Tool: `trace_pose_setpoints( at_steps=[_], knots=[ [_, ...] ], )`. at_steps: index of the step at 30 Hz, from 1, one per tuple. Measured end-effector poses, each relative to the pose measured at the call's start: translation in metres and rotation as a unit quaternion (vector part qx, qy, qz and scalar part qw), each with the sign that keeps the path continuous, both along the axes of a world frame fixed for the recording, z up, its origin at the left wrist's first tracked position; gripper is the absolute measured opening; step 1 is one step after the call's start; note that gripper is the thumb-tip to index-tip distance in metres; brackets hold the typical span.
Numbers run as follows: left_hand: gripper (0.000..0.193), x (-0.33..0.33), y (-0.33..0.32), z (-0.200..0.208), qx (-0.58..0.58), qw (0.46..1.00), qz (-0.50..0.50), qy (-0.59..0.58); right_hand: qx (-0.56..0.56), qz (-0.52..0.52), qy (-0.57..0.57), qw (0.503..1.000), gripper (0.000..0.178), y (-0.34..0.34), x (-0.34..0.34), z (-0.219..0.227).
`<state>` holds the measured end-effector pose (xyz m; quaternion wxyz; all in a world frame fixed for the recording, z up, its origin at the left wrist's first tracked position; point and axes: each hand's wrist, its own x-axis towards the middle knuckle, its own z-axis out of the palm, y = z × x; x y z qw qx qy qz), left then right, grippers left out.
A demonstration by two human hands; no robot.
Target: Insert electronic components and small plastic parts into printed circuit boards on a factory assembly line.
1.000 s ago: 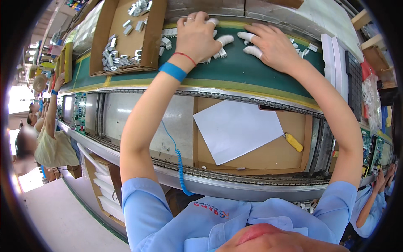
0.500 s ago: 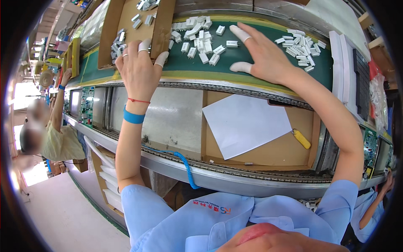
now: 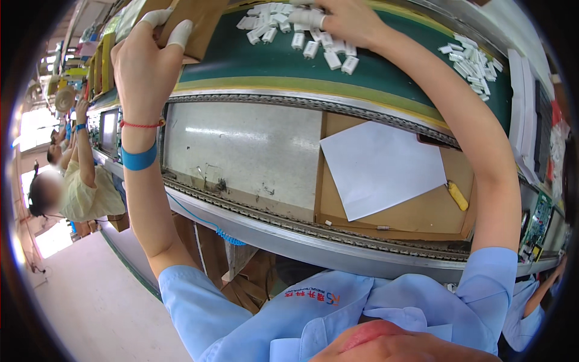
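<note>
My left hand point(image 3: 145, 69), with white finger cots and a blue wrist strap, grips the near edge of a brown cardboard box point(image 3: 208, 27) at the upper left. Its thumb and a finger pinch the box wall; the box's inside is out of sight. My right hand point(image 3: 350, 23), also in white finger cots, lies over a pile of small white block-shaped parts point(image 3: 265, 24) on the green work surface point(image 3: 386, 75). Its fingers are stretched to the left among the parts, and some of them are cut off by the picture's top.
White slotted parts point(image 3: 473, 63) lie in another heap at the right. Nearer me, a cardboard tray point(image 3: 416, 226) holds a white sheet point(image 3: 386, 172) and a yellow-handled tool point(image 3: 457, 196). A blue coiled cord point(image 3: 232, 238) hangs at the front rail. Another person point(image 3: 90, 193) works at the left.
My left hand has moved left and taken hold of the cardboard box, which has shifted left and tilted. The right hand has moved left onto the white parts. The view has shifted.
</note>
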<state>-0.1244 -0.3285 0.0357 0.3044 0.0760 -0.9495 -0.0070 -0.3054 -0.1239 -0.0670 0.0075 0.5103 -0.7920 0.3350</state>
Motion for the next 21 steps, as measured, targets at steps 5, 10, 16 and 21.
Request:
trace_pose_setpoints(
  at_steps=[5,10,16,21],
  knots=[
    [0.036,-0.006,-0.003,-0.007,0.018,1.000,-0.019,0.007,0.021,0.082,-0.003,0.996,0.049,-0.062,-0.017,0.018],
    [0.029,-0.003,0.001,-0.014,-0.056,0.998,-0.037,0.014,0.172,0.126,-0.075,0.974,0.049,-0.091,0.006,0.040],
    [0.022,0.000,0.008,-0.036,-0.073,0.996,-0.049,0.008,0.157,0.174,-0.256,0.938,0.034,-0.049,-0.005,0.033],
    [0.024,-0.004,0.018,-0.058,-0.048,0.998,-0.035,0.001,0.203,0.087,-0.282,0.934,0.040,0.017,0.027,0.090]
  ],
)
